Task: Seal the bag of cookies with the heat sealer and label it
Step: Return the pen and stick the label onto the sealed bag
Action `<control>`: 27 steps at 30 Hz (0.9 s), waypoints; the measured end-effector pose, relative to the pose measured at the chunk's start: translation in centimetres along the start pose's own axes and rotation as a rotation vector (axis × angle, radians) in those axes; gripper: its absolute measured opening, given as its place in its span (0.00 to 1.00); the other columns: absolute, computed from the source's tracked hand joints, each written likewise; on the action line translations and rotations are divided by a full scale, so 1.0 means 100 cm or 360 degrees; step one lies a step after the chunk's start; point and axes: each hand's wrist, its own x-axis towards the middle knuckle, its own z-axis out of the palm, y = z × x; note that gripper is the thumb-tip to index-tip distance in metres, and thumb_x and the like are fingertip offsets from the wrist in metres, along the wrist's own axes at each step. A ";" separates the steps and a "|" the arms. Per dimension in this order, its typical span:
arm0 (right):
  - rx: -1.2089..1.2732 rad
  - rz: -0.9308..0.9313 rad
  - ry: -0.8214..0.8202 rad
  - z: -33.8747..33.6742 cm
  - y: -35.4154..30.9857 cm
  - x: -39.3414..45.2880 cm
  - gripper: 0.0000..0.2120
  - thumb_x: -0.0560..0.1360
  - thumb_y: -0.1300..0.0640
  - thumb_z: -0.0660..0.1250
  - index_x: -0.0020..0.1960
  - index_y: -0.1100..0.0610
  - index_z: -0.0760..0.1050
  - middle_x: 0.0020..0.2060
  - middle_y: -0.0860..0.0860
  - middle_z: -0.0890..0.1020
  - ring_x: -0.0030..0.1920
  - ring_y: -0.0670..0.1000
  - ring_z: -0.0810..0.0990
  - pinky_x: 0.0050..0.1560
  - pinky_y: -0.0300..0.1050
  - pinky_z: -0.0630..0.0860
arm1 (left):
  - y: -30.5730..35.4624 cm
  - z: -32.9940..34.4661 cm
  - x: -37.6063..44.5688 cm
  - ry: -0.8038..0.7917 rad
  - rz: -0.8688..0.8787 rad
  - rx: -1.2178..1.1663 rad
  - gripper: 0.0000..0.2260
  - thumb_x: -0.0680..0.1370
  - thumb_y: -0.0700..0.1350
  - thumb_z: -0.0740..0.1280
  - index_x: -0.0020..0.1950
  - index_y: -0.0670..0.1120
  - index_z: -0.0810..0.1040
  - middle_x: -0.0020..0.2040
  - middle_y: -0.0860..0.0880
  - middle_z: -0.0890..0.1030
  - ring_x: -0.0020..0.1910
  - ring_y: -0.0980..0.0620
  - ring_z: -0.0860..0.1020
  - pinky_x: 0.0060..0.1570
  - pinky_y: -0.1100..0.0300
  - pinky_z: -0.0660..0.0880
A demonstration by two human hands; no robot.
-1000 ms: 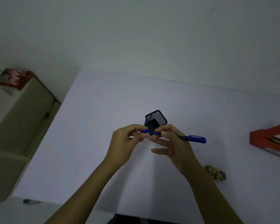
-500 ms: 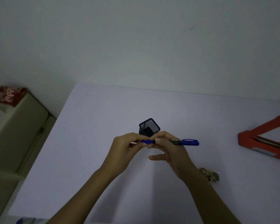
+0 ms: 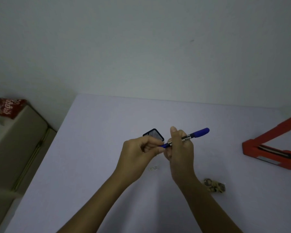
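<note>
Mid-table [image 3: 94, 148]: both hands clamped on marker [image 3: 186, 138], left hand [image 3: 138, 148] pinching cap end, right hand [image 3: 180, 148] gripping barrel; cookie bag [image 3: 214, 185] near front edge, label [image 3: 154, 168] unapplied, sealing state unclear.

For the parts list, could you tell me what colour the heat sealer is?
The heat sealer is red, seen in the head view.

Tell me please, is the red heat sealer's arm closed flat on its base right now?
No, the heat sealer stands with its arm raised, gaping open in a V at the table's right side.

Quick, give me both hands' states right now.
Left hand: fingers pinching the near blue end of the marker.
Right hand: fingers curled around the marker's barrel, gripping it above the table.
</note>
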 end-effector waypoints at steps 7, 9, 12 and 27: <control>0.0024 0.0026 -0.0028 0.006 -0.003 0.002 0.15 0.79 0.54 0.63 0.35 0.57 0.66 0.21 0.46 0.70 0.20 0.43 0.68 0.21 0.35 0.67 | 0.005 0.003 0.001 0.0106 0.0081 0.0036 0.11 0.73 0.40 0.73 0.43 0.50 0.72 0.38 0.55 0.83 0.37 0.59 0.80 0.39 0.69 0.75; -0.0041 0.0067 -0.0021 -0.002 -0.003 0.021 0.13 0.77 0.54 0.67 0.36 0.55 0.68 0.20 0.46 0.69 0.19 0.44 0.64 0.20 0.35 0.61 | -0.003 0.003 0.014 0.0086 0.0040 0.0076 0.09 0.75 0.41 0.72 0.49 0.50 0.74 0.41 0.56 0.83 0.39 0.61 0.80 0.39 0.73 0.73; -0.0181 0.0146 0.0069 -0.025 0.010 0.063 0.08 0.74 0.55 0.71 0.42 0.55 0.73 0.25 0.50 0.73 0.23 0.46 0.68 0.23 0.36 0.66 | -0.032 -0.004 0.043 0.0035 -0.0119 0.0260 0.20 0.77 0.48 0.69 0.67 0.52 0.69 0.60 0.57 0.77 0.51 0.60 0.79 0.46 0.73 0.73; -0.1142 0.0344 -0.0362 -0.055 0.118 0.149 0.07 0.77 0.57 0.66 0.54 0.56 0.76 0.43 0.58 0.84 0.32 0.51 0.80 0.35 0.47 0.82 | -0.165 0.004 0.049 -0.0152 -0.0689 0.0780 0.17 0.80 0.47 0.64 0.68 0.45 0.71 0.68 0.44 0.72 0.53 0.49 0.78 0.52 0.64 0.68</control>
